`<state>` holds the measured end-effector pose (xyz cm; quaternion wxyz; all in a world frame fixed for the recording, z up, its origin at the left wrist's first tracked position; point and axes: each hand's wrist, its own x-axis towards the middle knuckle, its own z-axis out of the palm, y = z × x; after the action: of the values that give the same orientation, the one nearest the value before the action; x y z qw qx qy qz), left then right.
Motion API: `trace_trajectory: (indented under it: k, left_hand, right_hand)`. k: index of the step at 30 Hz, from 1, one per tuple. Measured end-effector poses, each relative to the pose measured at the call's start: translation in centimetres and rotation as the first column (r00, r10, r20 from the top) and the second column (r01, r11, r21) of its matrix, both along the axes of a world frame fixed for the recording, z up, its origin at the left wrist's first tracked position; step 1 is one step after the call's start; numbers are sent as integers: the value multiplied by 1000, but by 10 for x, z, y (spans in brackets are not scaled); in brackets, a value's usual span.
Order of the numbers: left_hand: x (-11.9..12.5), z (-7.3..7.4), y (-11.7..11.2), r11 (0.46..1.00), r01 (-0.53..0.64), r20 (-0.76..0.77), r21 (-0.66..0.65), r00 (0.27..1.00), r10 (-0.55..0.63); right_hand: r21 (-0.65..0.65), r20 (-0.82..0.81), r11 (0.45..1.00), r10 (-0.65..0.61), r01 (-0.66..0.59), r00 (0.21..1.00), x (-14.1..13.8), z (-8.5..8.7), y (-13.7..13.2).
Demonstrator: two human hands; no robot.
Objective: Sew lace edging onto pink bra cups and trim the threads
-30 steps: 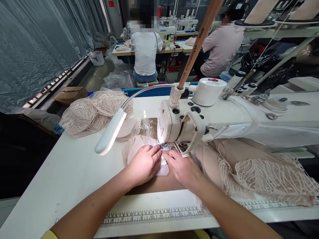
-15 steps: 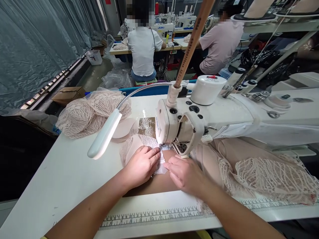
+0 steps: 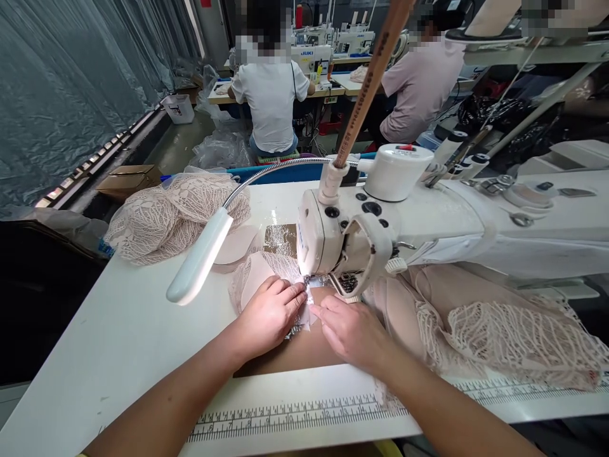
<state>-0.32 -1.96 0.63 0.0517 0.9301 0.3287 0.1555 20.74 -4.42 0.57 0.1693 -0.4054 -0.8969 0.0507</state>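
Observation:
Under the head of a white sewing machine [image 3: 320, 235] lies a pale pink lace piece [image 3: 245, 284], with a smooth cup-like panel in it. My left hand [image 3: 272, 311] presses on this lace just left of the needle, fingers together and slightly bent, its thumb mostly hidden. On the other side, my right hand [image 3: 349, 330] is closed, thumb and forefinger at the near edge of a narrow whitish strip [image 3: 307, 312] of the work. Both sets of fingertips are close to the presser foot. The needle tip is too small to make out.
A white lamp [image 3: 200, 257] on a bendy neck hangs left of the machine. Lace cups [image 3: 176, 216] are piled behind it. More lace fabric [image 3: 514, 336] lies at right. A printed ruler [image 3: 285, 416] runs along the table's front. Two people sit at machines beyond.
The whitish strip has slid forward under the machine, so less of it shows between my hands. Both hands stay nearly in place. The white-shirted person's left arm has moved outward.

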Motion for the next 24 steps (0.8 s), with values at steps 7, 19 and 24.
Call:
trace_trajectory:
  k: [7, 19, 24]
  left_hand:
    - [-3, 1, 6, 999, -24, -60, -25, 998, 23]
    - [-8, -5, 15, 991, -134, -14, -25, 991, 134]
    - [-10, -3, 13, 984, -174, 3, -43, 985, 174]
  right_hand:
    - [22, 17, 999, -29, 28, 999, -5, 4, 3]
    - [22, 93, 994, -110, 109, 990, -9, 0, 6]
    - [0, 25, 992, -123, 123, 992, -2, 3, 6]
